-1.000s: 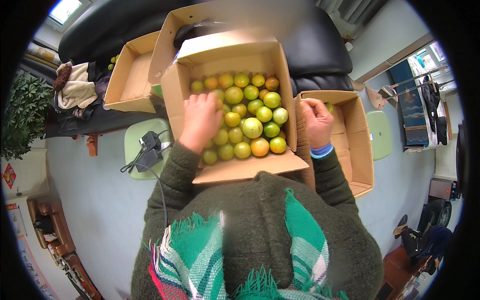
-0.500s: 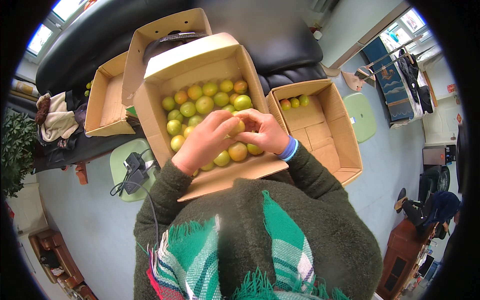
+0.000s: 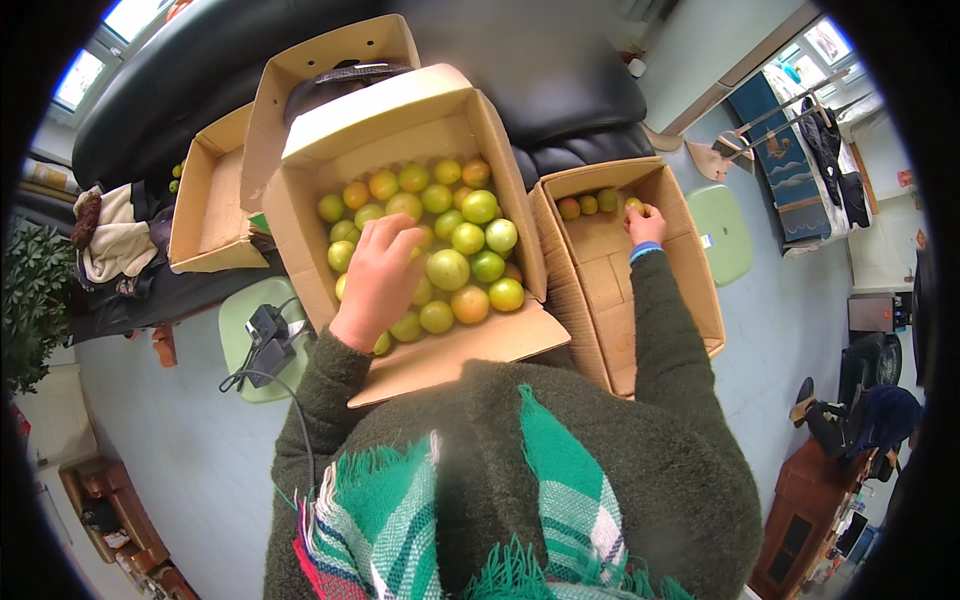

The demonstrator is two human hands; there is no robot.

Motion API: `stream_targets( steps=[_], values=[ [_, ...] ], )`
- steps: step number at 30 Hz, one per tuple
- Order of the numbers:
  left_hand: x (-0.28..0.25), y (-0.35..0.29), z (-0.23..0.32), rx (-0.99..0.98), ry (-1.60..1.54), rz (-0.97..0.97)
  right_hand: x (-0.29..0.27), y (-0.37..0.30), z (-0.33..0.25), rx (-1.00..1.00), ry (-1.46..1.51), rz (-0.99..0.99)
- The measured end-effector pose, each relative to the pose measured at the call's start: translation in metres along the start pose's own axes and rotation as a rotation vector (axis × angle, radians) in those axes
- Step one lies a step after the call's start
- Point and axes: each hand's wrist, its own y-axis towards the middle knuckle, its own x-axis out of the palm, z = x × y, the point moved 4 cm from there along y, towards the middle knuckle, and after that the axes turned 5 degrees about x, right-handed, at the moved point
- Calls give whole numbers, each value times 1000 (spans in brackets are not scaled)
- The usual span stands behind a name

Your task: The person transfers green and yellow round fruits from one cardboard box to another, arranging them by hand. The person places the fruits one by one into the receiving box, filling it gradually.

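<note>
In front of me stands a cardboard box (image 3: pixel 300 215) holding many green to orange-red tomatoes (image 3: pixel 447 269). My left hand (image 3: pixel 378 275) is over its left part, fingers bent down around a tomato (image 3: pixel 426 238) that they partly hide. Out to the right, my right hand (image 3: pixel 645 228) grips a yellowish tomato (image 3: pixel 634 205) by its fingertips at the far end of a second, shallower cardboard box (image 3: pixel 607 262). Beside that hand, a short row of tomatoes (image 3: pixel 588 204) lies along the far wall.
Another open carton (image 3: pixel 210 205) sits on the black sofa (image 3: pixel 150 120) at left. Green stools (image 3: pixel 722 235) show beside the boxes; the left stool (image 3: pixel 240 335) bears a black adapter (image 3: pixel 270 350) whose cable runs toward me. Farther right, a person (image 3: pixel 880 425) is partly visible.
My hands have parted. The right one has carried a tomato from over the main box to the right box's far end; the left has shifted slightly left and stays over the main box.
</note>
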Motion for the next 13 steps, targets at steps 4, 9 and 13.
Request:
stream_targets(
  steps=[4, 9, 13],
  values=[
    [-6, -2, -4, -38, 59, 22, 6, 33, 14, -355, -508, 204],
    [-10, -6, -16, -108, 98, 46, 18, 46, 9, -396, -566, 78],
    [-3, -10, -20, -141, 73, -17, 17, 59, 16, -280, -591, 96]
  ],
)
